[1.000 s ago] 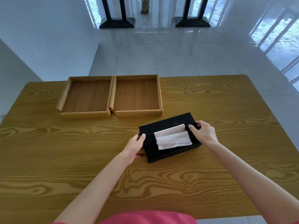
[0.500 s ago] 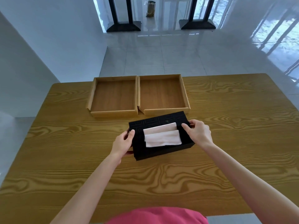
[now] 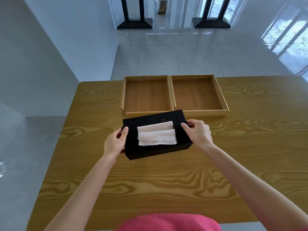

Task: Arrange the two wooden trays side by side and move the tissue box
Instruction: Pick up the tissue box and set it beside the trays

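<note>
1. Left hand (image 3: 115,144), centre-left of frame: clamped on the left end of the tissue box (image 3: 155,135), thumb over the top edge, other fingers wrapped down the end face.
2. Right hand (image 3: 197,133), centre-right: gripping the box's right end, index finger laid on the top face, thumb behind the far corner.
3. Tissue box: black, centre of frame, held between both hands, slightly rotated relative to the surface (image 3: 166,180) edge. Can't tell whether its base touches the surface or sits just above it.
4. White tissue (image 3: 156,135) lies folded flat across the box's top opening.
5. The box's far edge overlaps the near rims of both trays in the picture; contact can't be confirmed.
6. Left wooden tray (image 3: 147,95) and right wooden tray (image 3: 197,94), upper centre: side by side at the far edge of the surface, inner walls touching or nearly so, both empty.
7. Pink garment (image 3: 168,222) at bottom centre.
8. Pale tiled floor (image 3: 166,52) beyond the surface; two black stand bases (image 3: 135,25) at top of frame.
</note>
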`<state>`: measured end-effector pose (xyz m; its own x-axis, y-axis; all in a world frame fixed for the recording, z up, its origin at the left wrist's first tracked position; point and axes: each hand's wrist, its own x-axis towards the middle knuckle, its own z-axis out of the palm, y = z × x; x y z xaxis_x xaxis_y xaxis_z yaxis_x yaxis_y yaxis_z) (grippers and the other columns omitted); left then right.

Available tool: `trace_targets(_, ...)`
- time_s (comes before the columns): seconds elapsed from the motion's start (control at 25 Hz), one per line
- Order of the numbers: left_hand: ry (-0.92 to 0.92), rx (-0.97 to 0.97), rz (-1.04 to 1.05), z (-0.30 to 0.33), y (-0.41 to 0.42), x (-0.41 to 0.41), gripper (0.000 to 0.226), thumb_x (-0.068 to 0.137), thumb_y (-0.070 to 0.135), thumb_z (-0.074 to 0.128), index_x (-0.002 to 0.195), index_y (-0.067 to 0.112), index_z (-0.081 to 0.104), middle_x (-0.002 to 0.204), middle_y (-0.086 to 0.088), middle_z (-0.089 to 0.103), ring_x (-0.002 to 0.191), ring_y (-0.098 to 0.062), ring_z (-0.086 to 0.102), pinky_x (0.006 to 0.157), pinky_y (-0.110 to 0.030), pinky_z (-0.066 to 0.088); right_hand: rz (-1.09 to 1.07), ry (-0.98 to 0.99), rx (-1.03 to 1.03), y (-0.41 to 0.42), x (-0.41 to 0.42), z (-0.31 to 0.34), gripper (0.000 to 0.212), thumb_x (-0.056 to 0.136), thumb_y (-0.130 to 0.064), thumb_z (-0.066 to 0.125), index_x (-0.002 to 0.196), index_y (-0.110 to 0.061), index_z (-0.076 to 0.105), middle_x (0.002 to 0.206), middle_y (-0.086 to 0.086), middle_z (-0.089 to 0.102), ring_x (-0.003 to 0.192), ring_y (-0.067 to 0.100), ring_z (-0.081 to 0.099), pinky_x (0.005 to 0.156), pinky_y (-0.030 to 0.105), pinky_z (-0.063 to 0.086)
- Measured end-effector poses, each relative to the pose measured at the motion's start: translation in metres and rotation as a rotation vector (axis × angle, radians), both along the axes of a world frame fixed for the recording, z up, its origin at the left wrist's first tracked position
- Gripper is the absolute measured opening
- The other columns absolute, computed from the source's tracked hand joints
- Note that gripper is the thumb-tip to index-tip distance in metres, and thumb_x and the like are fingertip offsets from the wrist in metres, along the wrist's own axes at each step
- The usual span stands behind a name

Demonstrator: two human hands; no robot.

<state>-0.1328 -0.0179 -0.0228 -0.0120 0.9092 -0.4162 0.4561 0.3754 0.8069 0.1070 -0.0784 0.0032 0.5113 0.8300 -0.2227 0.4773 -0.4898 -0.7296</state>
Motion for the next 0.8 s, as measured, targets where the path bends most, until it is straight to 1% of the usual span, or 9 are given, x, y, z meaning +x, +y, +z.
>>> trace_targets(0.08, 0.022, 0.019, 0.003, 0.003, 0.012, -0.023, 0.059, 0.087, 0.047, 0.043, 0.135, 0.013, 0.037, 0.140, -0.011, 0.045, 0.128, -0.030, 0.042, 0.100, -0.052, 0.042, 0.004, 0.023, 0.006, 0.012, -0.023, 0.001, 0.032, 0.089, -0.029, 0.055, 0.113, -0.009, 0.063, 0.106, 0.011, 0.069, 0.096, 0.023, 0.060, 0.082, 0.033, 0.048)
trace_targets(0.2, 0.043, 0.041, -0.004, 0.009, 0.031, -0.054, 0.058, 0.087, 0.047, 0.043, 0.134, 0.013, 0.039, 0.136, -0.011, 0.049, 0.124, -0.030, 0.046, 0.099, -0.052, 0.043, 0.010, 0.053, 0.004, 0.030, -0.052, 0.005, 0.033, 0.089, -0.029, 0.055, 0.114, -0.009, 0.062, 0.107, 0.011, 0.068, 0.097, 0.023, 0.060, 0.080, 0.032, 0.048)
trace_targets(0.32, 0.062, 0.059, -0.008, 0.016, 0.052, -0.083, 0.056, 0.087, 0.047, 0.042, 0.134, 0.015, 0.040, 0.135, -0.011, 0.051, 0.122, -0.030, 0.048, 0.097, -0.052, 0.045, 0.020, 0.081, 0.010, 0.049, -0.079, 0.008, 0.029, 0.089, -0.027, 0.054, 0.111, -0.010, 0.064, 0.104, 0.008, 0.069, 0.092, 0.019, 0.060, 0.077, 0.029, 0.048)
trace_targets(0.48, 0.073, 0.089, -0.008, 0.024, 0.085, -0.116, 0.056, 0.087, 0.047, 0.042, 0.133, 0.015, 0.040, 0.136, -0.012, 0.050, 0.122, -0.031, 0.048, 0.098, -0.053, 0.044, 0.034, 0.105, 0.017, 0.079, -0.111, 0.012, 0.027, 0.089, -0.025, 0.054, 0.108, -0.010, 0.066, 0.103, 0.008, 0.070, 0.092, 0.020, 0.059, 0.084, 0.035, 0.051)
trace_targets(0.6, 0.054, 0.088, 0.007, 0.028, 0.110, -0.137, 0.055, 0.089, 0.044, 0.041, 0.134, 0.012, 0.039, 0.137, -0.014, 0.048, 0.124, -0.032, 0.046, 0.101, -0.053, 0.041, 0.063, 0.118, 0.011, 0.104, -0.132, 0.017, 0.028, 0.089, -0.025, 0.053, 0.108, -0.008, 0.065, 0.105, 0.011, 0.069, 0.097, 0.026, 0.061, 0.088, 0.046, 0.053)
trace_targets(0.64, 0.056, 0.093, 0.013, 0.029, 0.117, -0.143, 0.055, 0.089, 0.043, 0.041, 0.133, 0.011, 0.040, 0.136, -0.015, 0.049, 0.123, -0.032, 0.046, 0.100, -0.052, 0.042, 0.070, 0.121, 0.009, 0.112, -0.138, 0.018, 0.028, 0.089, -0.025, 0.053, 0.108, -0.008, 0.065, 0.105, 0.011, 0.069, 0.098, 0.028, 0.061, 0.088, 0.047, 0.053)
trace_targets(0.72, 0.073, 0.107, 0.018, 0.031, 0.134, -0.154, 0.053, 0.089, 0.042, 0.040, 0.132, 0.012, 0.042, 0.131, -0.014, 0.053, 0.118, -0.031, 0.050, 0.099, -0.052, 0.043, 0.082, 0.128, 0.010, 0.129, -0.149, 0.021, 0.027, 0.090, -0.024, 0.053, 0.108, -0.009, 0.065, 0.104, 0.010, 0.069, 0.098, 0.027, 0.062, 0.087, 0.047, 0.054)
trace_targets(0.76, 0.082, 0.116, 0.019, 0.032, 0.143, -0.158, 0.051, 0.090, 0.042, 0.039, 0.132, 0.012, 0.043, 0.126, -0.014, 0.057, 0.112, -0.030, 0.054, 0.097, -0.052, 0.044, 0.088, 0.133, 0.010, 0.137, -0.153, 0.022, 0.027, 0.090, -0.024, 0.052, 0.109, -0.009, 0.065, 0.105, 0.010, 0.069, 0.097, 0.027, 0.062, 0.086, 0.046, 0.054)
trace_targets(0.8, 0.085, 0.123, 0.021, 0.033, 0.151, -0.162, 0.050, 0.091, 0.041, 0.038, 0.131, 0.013, 0.044, 0.116, -0.013, 0.061, 0.102, -0.028, 0.057, 0.095, -0.052, 0.046, 0.092, 0.139, 0.009, 0.145, -0.158, 0.023, 0.028, 0.090, -0.024, 0.052, 0.110, -0.009, 0.065, 0.105, 0.010, 0.069, 0.095, 0.027, 0.063, 0.085, 0.045, 0.055)
